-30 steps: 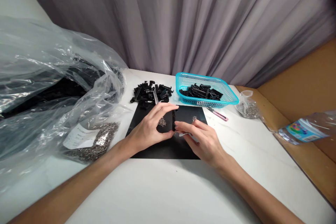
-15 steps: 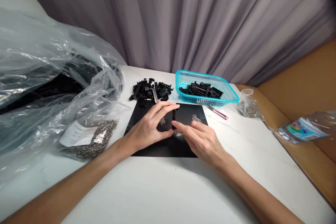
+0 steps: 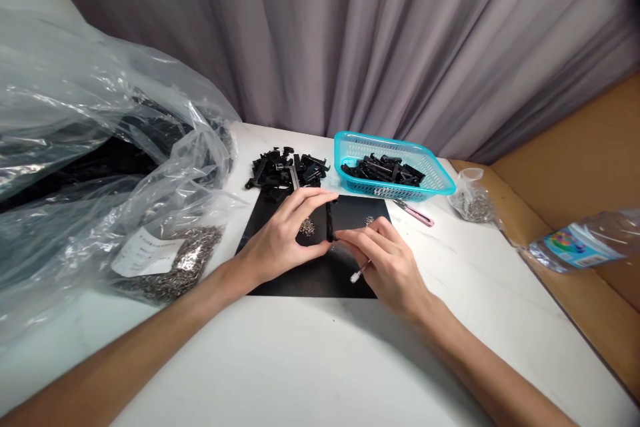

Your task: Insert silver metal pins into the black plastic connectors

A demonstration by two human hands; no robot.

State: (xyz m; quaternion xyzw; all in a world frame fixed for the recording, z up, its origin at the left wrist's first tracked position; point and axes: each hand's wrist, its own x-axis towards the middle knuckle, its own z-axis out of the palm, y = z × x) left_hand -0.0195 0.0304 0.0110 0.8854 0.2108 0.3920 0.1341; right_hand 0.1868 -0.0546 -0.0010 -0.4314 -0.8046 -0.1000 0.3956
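Over the black mat (image 3: 300, 280), my left hand (image 3: 280, 240) is closed on a narrow black plastic part (image 3: 329, 219), its ends between the thumb and fingertips. My right hand (image 3: 393, 263) has its fingers pinched at the near end of that part. From under the right palm sticks out a slim, metallic-looking tool (image 3: 359, 272) with a pale end; its other end is hidden by the fingers. On the mat, a small heap of tiny metal pieces (image 3: 307, 227) lies beside the left fingers. A second heap of metal pieces (image 3: 369, 221) is partly covered by the right hand.
Black plastic parts (image 3: 285, 170) are piled behind the mat. More lie in a blue basket (image 3: 445, 180), near a pink-handled cutter (image 3: 417, 215). A labelled bag of metal pieces (image 3: 195, 253) and large plastic bags (image 3: 150, 73) occupy the left. At right are a small bag (image 3: 473, 203) and a bottle (image 3: 580, 245).
My right hand has turned and drawn its fingers together at the part's near end, and the pale-ended tool now shows below the palm. The left hand stays nearly in place, holding the black plastic part.
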